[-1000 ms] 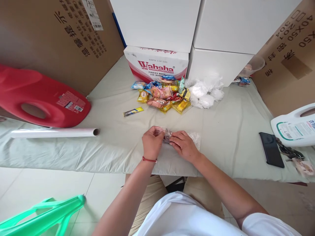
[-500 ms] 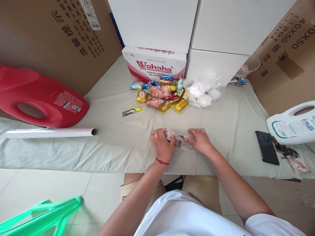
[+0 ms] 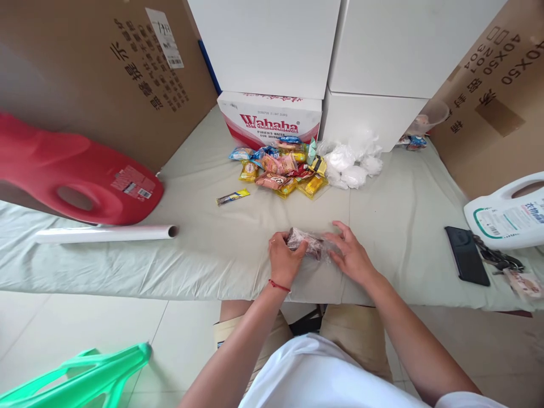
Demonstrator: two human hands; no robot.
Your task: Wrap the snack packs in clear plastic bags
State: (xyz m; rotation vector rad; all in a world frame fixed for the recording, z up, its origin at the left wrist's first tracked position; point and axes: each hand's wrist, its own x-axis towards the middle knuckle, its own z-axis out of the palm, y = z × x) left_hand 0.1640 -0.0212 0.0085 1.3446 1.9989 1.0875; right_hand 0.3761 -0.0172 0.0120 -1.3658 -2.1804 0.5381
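A dark reddish-brown bundle wrapped in clear plastic film (image 3: 313,243) lies on the cloth-covered table near its front edge; what is inside I cannot make out. My left hand (image 3: 285,258), with a red cord at the wrist, grips the bundle's left end, thumb on the near side. At its right end my right hand (image 3: 351,255) has its fingers spread, fingertips at the loose clear plastic. Beyond the hands sits a pile of packaged snacks (image 3: 278,171). A single yellow and dark snack stick (image 3: 233,196) lies apart, left of the pile.
Bunched clear plastic bags (image 3: 351,164) sit right of the snacks, before white boxes (image 3: 378,116) and a Wahaha carton (image 3: 272,122). To the left are a red jug (image 3: 97,181) and a white roll (image 3: 106,233). A phone (image 3: 466,255), keys (image 3: 495,258) and a white bottle (image 3: 505,218) lie right.
My right hand has opened and drawn slightly right, away from the wrapped bundle. My left hand stays on its left end. The view has shifted a little.
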